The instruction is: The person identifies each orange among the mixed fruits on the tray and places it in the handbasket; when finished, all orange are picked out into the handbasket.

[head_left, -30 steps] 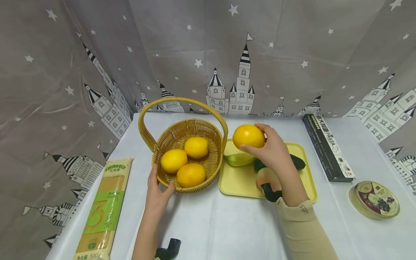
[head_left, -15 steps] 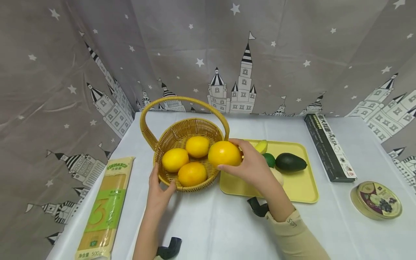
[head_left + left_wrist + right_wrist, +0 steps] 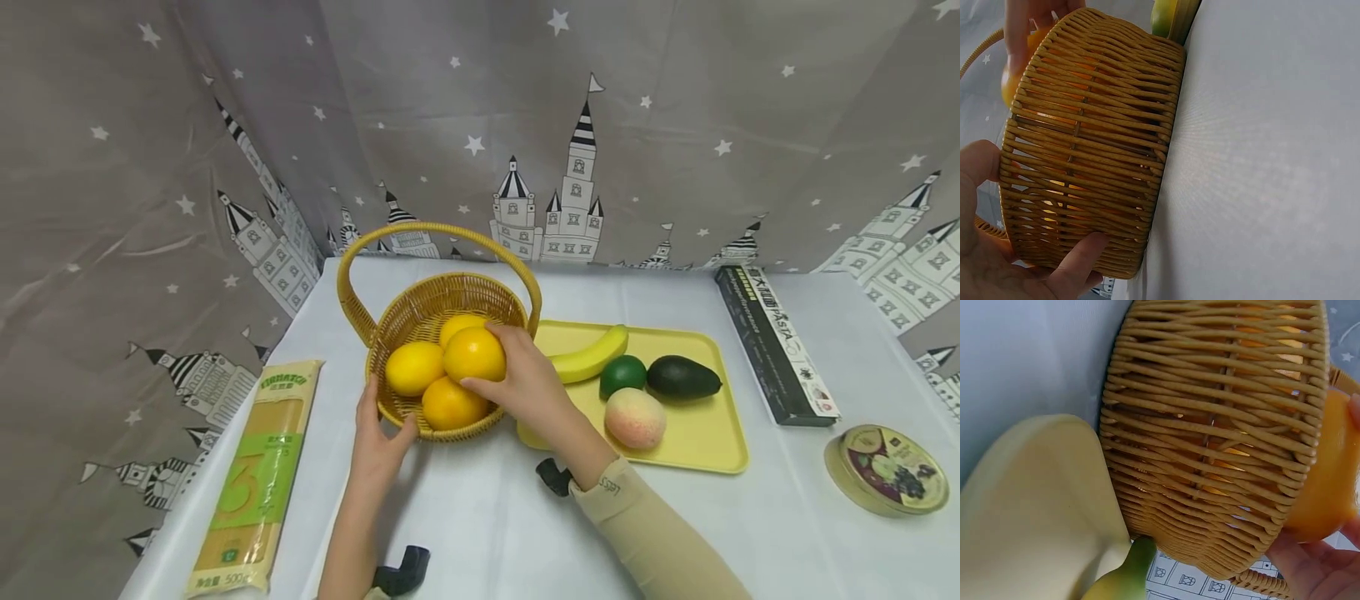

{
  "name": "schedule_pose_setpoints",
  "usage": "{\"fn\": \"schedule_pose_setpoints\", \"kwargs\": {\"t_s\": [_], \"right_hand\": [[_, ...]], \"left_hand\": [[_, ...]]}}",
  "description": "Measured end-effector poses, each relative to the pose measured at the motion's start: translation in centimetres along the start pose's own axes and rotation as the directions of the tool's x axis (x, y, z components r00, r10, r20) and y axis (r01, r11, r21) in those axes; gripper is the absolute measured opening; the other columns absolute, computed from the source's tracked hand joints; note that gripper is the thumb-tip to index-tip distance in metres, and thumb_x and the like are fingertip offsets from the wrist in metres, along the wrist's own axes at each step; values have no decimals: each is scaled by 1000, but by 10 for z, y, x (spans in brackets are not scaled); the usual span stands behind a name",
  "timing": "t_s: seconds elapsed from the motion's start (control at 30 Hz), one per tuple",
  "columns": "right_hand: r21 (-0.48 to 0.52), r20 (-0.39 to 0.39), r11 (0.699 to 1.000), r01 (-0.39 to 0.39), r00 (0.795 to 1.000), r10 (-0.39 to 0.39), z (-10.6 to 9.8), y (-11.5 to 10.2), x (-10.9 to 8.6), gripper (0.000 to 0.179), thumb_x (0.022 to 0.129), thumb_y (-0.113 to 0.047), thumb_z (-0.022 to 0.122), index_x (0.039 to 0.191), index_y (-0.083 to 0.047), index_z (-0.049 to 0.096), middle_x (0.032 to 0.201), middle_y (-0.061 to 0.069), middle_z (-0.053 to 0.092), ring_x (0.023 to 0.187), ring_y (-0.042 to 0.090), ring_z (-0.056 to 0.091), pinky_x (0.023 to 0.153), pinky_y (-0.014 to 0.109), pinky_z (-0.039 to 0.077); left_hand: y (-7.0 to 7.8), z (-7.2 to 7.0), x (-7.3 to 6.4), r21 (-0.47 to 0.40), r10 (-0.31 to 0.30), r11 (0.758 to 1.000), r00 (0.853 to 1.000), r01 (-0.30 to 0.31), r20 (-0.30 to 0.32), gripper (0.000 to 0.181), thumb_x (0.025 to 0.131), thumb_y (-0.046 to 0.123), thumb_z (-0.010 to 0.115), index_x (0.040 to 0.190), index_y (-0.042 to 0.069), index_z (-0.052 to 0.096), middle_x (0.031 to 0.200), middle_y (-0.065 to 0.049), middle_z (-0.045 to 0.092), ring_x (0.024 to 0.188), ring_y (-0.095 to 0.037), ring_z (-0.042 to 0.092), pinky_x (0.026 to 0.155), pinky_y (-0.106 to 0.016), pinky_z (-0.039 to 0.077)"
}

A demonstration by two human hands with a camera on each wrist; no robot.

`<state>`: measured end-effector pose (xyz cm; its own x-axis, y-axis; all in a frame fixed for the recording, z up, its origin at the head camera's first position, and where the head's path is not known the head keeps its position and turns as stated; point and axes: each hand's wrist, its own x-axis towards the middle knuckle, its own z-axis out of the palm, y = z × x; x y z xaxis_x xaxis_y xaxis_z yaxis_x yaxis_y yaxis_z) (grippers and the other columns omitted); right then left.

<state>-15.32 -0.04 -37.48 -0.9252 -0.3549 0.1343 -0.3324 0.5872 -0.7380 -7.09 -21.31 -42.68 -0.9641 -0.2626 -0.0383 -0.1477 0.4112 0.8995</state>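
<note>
A round, glossy orange (image 3: 475,354) is held between the thumb and fingers of my right hand (image 3: 525,379), inside the rim of the wicker basket (image 3: 390,321). It overlaps the fruit lying in the basket: a yellow lemon (image 3: 414,368), a second yellow fruit (image 3: 459,323) behind it and another orange (image 3: 453,406) in front. My left hand (image 3: 381,442) grips the basket's near left side. In the left wrist view, its thumb is at the rim and a finger (image 3: 1085,256) lies along the woven wall. The right wrist view shows the held orange (image 3: 1325,469) just past the rim.
Right of the basket, a yellow tray (image 3: 697,442) bears a banana (image 3: 592,357), a green fruit (image 3: 622,375), an avocado (image 3: 682,377) and a peach (image 3: 635,418). Beyond are a black pasta box (image 3: 776,346) and a round tin (image 3: 888,471). A noodle packet (image 3: 255,475) lies left.
My right hand has carried the orange leftward from above the tray into the basket's opening, uncovering the tray's fruit. My left hand has stayed on the basket. The head view has shifted slightly.
</note>
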Motion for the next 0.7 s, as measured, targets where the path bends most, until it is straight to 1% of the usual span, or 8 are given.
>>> {"fn": "schedule_pose_setpoints", "kwargs": {"t_s": [0.2, 0.37, 0.5, 0.7], "right_hand": [[-94, -8, 996, -8, 1000, 7, 0, 0, 5, 81, 81, -45, 74, 146, -10, 39, 138, 15, 45, 119, 30, 51, 101, 45, 42], [-156, -9, 988, -1, 1000, 0, 1, -4, 11, 81, 84, -46, 70, 147, -8, 36, 140, 20, 43, 118, 33, 52, 99, 48, 44], [-181, -5, 983, -9, 1000, 8, 7, -5, 17, 81, 86, -45, 69, 149, -8, 33, 142, 21, 40, 120, 35, 52, 98, 48, 44], [-197, -17, 980, -23, 1000, 21, 17, -2, 23, 83, 88, -43, 67, 151, -6, 27, 146, 20, 36, 128, 33, 45, 103, 46, 40]], "left_hand": [[2, 3, -1, 0, 4, 1000, 1000, -4, 1, 87, 91, 11, 61, 156, 11, 3, 159, -19, 3, 143, -40, 12, 113, -57, 15], [3, 2, 0, 5, 5, 1000, 1000, -5, 4, 87, 91, 14, 60, 156, 14, 2, 159, -17, 1, 144, -38, 8, 113, -57, 14], [3, 0, 0, 10, -8, 1000, 1000, 8, 3, 88, 91, 14, 60, 156, 14, 2, 159, -17, 1, 144, -38, 7, 113, -57, 14], [2, 0, 0, 8, -12, 1000, 1000, 12, 2, 87, 91, 12, 60, 156, 13, 2, 159, -17, 2, 144, -38, 8, 113, -57, 14]]}}
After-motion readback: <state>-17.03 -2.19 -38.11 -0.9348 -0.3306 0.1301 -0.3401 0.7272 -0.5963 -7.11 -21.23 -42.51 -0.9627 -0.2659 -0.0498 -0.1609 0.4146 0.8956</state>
